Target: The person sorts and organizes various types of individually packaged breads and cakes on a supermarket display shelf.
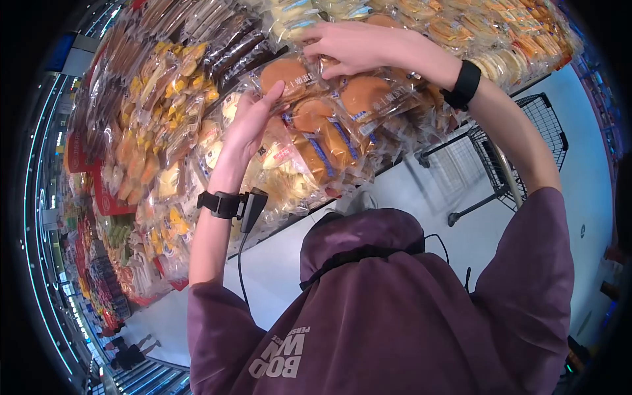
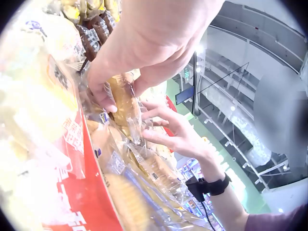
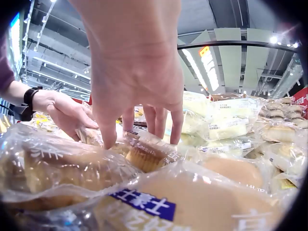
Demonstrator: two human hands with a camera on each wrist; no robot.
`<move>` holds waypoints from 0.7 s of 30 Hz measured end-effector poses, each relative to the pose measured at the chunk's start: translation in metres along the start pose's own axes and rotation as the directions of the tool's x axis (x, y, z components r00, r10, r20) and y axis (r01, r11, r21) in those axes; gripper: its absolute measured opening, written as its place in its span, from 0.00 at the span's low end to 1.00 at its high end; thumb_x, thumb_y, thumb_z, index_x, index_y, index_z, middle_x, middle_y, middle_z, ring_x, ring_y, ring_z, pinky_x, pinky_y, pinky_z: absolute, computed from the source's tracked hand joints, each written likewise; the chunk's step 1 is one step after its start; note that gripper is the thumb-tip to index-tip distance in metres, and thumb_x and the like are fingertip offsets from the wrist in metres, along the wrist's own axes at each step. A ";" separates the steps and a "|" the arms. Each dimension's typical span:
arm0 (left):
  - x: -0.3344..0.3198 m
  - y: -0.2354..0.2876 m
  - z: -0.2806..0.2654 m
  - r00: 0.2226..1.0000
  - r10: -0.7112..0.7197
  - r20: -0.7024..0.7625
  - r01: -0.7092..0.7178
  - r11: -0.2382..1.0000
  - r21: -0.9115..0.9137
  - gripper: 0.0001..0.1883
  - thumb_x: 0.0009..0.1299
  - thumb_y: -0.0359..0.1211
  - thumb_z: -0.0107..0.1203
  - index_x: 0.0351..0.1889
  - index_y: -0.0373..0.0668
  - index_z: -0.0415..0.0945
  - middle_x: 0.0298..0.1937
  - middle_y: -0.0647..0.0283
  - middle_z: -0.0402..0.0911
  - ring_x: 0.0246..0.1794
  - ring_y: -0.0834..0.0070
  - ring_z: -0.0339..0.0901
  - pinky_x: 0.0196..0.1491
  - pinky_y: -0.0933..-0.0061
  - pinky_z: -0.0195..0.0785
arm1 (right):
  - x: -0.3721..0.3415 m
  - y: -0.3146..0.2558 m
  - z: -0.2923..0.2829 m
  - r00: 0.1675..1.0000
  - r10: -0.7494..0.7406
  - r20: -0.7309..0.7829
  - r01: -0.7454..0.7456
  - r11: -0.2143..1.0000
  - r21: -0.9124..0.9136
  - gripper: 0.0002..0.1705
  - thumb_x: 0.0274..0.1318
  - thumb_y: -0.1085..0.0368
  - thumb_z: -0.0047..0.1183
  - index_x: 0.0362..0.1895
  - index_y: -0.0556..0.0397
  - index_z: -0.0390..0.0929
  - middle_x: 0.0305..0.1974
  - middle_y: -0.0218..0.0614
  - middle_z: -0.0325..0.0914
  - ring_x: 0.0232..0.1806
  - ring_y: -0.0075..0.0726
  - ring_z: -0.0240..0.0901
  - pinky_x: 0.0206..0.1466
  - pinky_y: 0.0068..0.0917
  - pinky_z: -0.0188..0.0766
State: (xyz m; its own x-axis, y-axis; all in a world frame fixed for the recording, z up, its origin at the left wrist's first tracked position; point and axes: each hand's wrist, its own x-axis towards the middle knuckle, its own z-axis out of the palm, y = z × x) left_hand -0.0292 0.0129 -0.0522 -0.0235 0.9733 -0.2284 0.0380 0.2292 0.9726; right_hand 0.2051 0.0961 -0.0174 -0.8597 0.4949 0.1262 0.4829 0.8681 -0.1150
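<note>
My left hand (image 1: pixel 253 122) grips the near edge of a round, flat brown cake in clear wrap (image 1: pixel 283 74). In the left wrist view the thumb and fingers of that hand (image 2: pixel 149 48) close on both sides of the wrapped cake (image 2: pixel 126 98). Opposite it, my right hand (image 1: pixel 355 49) reaches over the pile with fingers spread. The right wrist view has its fingers (image 3: pixel 176 126) extended down, tips right at a wrapped cake (image 3: pixel 147 151). More wrapped round cakes (image 1: pixel 365 95) lie just below the right hand.
Gold-wrapped cakes (image 1: pixel 322 155) lie at the display's near edge. Yellow-and-brown packets (image 1: pixel 174 79) and dark packs (image 1: pixel 240 56) lie left and beyond. A red sign (image 2: pixel 84 187) stands among the packs. A black wire cart (image 1: pixel 526 145) is on the floor at right.
</note>
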 end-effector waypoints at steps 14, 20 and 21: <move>0.012 0.018 0.001 0.993 -0.116 0.030 0.092 0.900 0.426 0.33 0.72 0.49 0.60 0.58 0.26 0.68 0.49 0.58 0.77 0.46 0.77 0.73 0.51 0.75 0.68 | -0.017 0.001 -0.020 0.996 0.070 -0.049 -0.070 0.998 0.002 0.21 0.61 0.61 0.56 0.57 0.49 0.75 0.68 0.45 0.66 0.67 0.52 0.64 0.67 0.42 0.66; -0.001 0.005 0.008 0.972 0.231 -0.031 -0.215 0.938 0.270 0.35 0.71 0.43 0.63 0.63 0.25 0.64 0.58 0.51 0.77 0.56 0.71 0.75 0.61 0.73 0.65 | -0.008 -0.017 -0.004 0.991 -0.094 -0.100 0.088 0.994 -0.065 0.32 0.66 0.53 0.52 0.72 0.45 0.62 0.73 0.48 0.57 0.73 0.54 0.56 0.72 0.45 0.61; 0.000 0.006 0.010 0.974 0.226 -0.002 -0.222 0.956 0.194 0.36 0.75 0.45 0.57 0.68 0.24 0.59 0.64 0.48 0.72 0.63 0.69 0.71 0.66 0.71 0.60 | -0.005 -0.015 0.007 0.990 -0.085 -0.111 0.074 0.993 -0.097 0.33 0.67 0.52 0.51 0.73 0.44 0.60 0.73 0.49 0.56 0.74 0.55 0.55 0.73 0.45 0.60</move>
State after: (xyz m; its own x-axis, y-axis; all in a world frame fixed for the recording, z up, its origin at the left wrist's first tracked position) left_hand -0.0194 0.0142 -0.0472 -0.0159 0.9999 -0.0023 0.2355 0.0060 0.9719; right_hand 0.2013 0.0805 -0.0235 -0.8737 0.4205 0.2446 0.4315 0.9021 -0.0095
